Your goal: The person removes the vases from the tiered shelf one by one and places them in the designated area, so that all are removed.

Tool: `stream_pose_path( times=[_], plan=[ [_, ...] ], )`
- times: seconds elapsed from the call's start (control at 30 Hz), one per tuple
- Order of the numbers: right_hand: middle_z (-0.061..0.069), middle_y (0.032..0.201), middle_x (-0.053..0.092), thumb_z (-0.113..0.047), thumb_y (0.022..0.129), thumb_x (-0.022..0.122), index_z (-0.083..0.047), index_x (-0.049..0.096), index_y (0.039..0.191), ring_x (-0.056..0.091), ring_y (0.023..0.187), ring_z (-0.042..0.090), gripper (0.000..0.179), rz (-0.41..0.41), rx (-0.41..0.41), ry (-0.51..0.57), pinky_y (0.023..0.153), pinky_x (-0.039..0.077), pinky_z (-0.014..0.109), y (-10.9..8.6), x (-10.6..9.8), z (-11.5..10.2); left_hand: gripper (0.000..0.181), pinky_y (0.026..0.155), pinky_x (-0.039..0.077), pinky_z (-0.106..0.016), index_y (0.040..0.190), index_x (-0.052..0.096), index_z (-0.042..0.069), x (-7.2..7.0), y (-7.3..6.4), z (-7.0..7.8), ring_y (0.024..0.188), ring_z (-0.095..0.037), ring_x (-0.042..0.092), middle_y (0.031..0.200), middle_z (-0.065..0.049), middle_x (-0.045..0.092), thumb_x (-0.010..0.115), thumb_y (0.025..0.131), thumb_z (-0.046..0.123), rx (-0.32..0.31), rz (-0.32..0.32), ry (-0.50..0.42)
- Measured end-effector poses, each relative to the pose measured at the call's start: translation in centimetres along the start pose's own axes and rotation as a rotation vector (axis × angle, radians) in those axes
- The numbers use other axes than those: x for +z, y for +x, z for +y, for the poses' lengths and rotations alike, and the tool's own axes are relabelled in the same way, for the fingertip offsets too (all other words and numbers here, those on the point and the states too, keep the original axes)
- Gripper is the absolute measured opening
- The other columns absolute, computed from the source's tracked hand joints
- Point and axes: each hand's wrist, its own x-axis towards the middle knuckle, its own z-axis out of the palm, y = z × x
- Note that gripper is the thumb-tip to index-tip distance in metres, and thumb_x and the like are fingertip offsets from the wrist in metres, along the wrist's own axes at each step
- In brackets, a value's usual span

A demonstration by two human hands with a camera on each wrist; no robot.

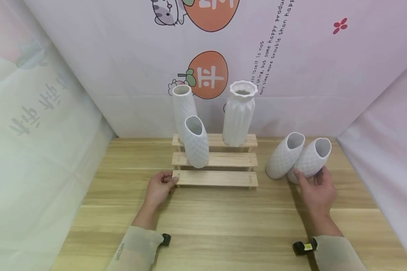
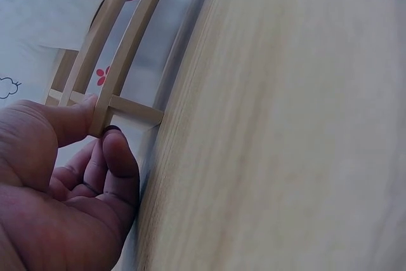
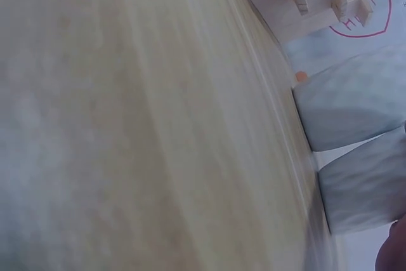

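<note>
In my head view, the front vase (image 1: 197, 150) hides the lower part of the rear vase (image 1: 183, 101), and the fluted vase (image 1: 238, 120) covers the start of the printed text (image 1: 271, 56). Both sleeves (image 1: 135, 244) run off the bottom edge. My right wrist view leaves just a sliver of the right hand (image 3: 393, 249) and crops the right vase (image 3: 361, 188). In my left wrist view, the rack (image 2: 130, 42) runs past the top edge, and the table (image 2: 273, 125) is blurred.

In head view, noted white backdrop (image 1: 302, 82) at 12 o'clock with orange print (image 1: 210, 75), red petal print (image 1: 340, 26) at 2, pale sheet (image 1: 44, 150) at 9, wooden tabletop (image 1: 230, 218) at 6.
</note>
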Motion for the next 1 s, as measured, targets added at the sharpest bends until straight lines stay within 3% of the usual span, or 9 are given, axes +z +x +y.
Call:
stream_pose_path(
  times=[0.23,0.63,1.0],
  plan=[
    [0.015,0.145,0.06,-0.006,0.081,0.089,-0.011,0.062,0.141,0.056,0.136,0.021,0.067,0.056,-0.052,0.078,0.112,0.044,0.03,-0.4,-0.5,-0.4,0.037,0.066,0.056,-0.029,0.123,0.069,0.003,0.1,0.1,0.0,0.077,-0.023,0.068,0.096,-0.009,0.072,0.078,0.095,0.027,-0.003,0.012,-0.007],
    [0.01,0.137,0.066,-0.01,0.081,0.09,-0.009,0.065,0.137,0.06,0.13,0.018,0.062,0.1,-0.012,0.053,0.109,0.047,0.028,-1.0,-1.5,-1.3,0.039,0.067,0.057,-0.03,0.123,0.069,0.003,0.1,0.0,-0.2,0.079,-0.023,0.068,0.096,-0.008,0.072,0.078,0.095,0.029,0.005,0.006,-0.01],
    [0.01,0.125,0.073,-0.006,0.08,0.09,-0.002,0.069,0.129,0.069,0.115,0.01,0.054,0.146,-0.065,0.037,0.099,0.053,0.024,-1.9,-1.8,-2.1,0.04,0.069,0.058,-0.031,0.125,0.068,0.003,-0.1,-0.1,0.0,0.08,-0.024,0.068,0.098,-0.009,0.071,0.078,0.096,0.03,0.007,-0.002,-0.007]
  ],
)
